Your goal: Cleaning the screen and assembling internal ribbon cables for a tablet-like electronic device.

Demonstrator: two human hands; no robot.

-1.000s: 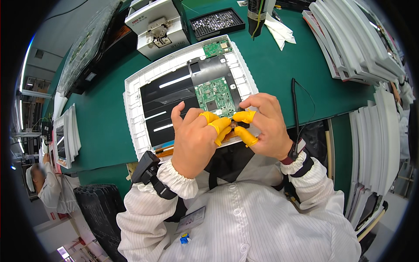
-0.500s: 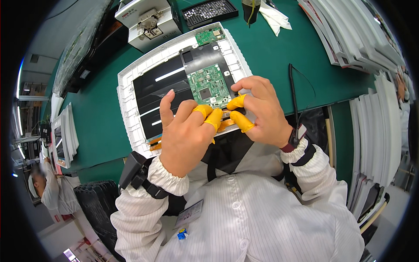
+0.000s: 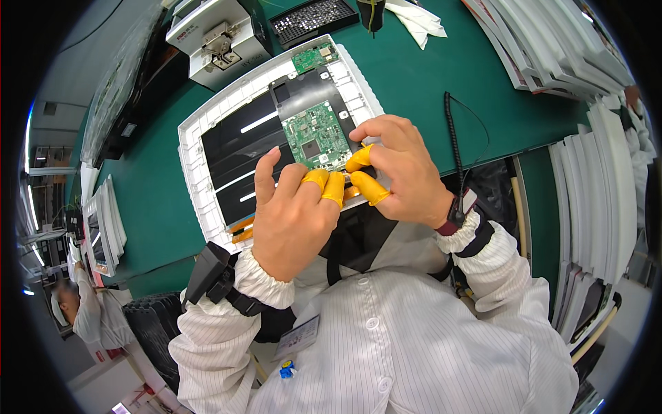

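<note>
A display panel in a white plastic frame (image 3: 196, 169) lies before me with its black back up. Near its right side sits a green circuit board (image 3: 318, 138); a smaller green board (image 3: 314, 58) is at the far edge. My left hand (image 3: 293, 217) is closed at the main board's near edge, two fingers in yellow finger cots, index finger raised; what it grips is hidden. My right hand (image 3: 405, 172) pinches there with cot-covered thumb and forefinger, at an orange ribbon cable (image 3: 352, 194). The fingertips of both hands nearly meet.
A grey-white machine (image 3: 219, 45) and a black tray of small metal parts (image 3: 314, 22) stand at the back of the green table (image 3: 420, 83). White panels (image 3: 520, 41) are stacked at right. A coiled black cord (image 3: 454, 138) runs to my right wrist. Another person (image 3: 89, 314) is far left.
The scene has shifted slightly left in the view. Both hands keep to the board's near edge, the fingertips drawn a little closer together.
</note>
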